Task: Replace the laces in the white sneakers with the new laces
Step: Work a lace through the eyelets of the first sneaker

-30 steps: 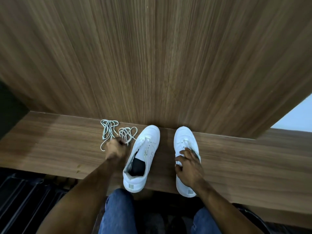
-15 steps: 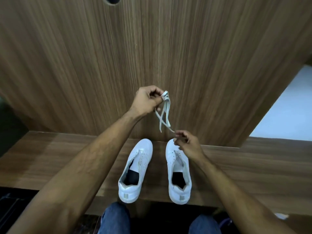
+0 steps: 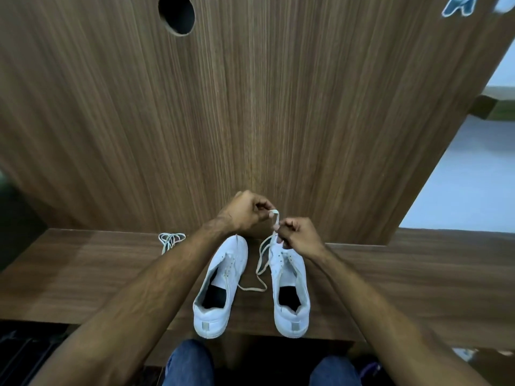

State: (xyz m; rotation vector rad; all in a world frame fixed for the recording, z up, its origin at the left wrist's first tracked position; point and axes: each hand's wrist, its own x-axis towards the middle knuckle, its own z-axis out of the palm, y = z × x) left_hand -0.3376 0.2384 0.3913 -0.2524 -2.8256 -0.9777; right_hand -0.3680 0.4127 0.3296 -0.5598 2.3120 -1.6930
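Observation:
Two white sneakers stand side by side on a low wooden shelf (image 3: 83,274), toes away from me: the left sneaker (image 3: 223,285) and the right sneaker (image 3: 291,291), both without laces in their eyelets. I hold one white lace (image 3: 262,263) above the right sneaker's toe. My left hand (image 3: 245,213) pinches its upper part, and my right hand (image 3: 298,235) pinches it just below. The rest of the lace hangs down in loops and trails onto the shelf between the shoes. A second bundled lace (image 3: 170,240) lies on the shelf to the left.
A tall wooden panel (image 3: 250,107) rises right behind the shelf, with a round hole (image 3: 177,13) near its top. My knees in blue jeans (image 3: 189,363) are below the shelf's front edge. Pale floor shows at the right.
My hands have come close together over the right sneaker's toe. The lace has unravelled and now hangs down to the shelf. My view has tilted up, so the hole in the panel shows.

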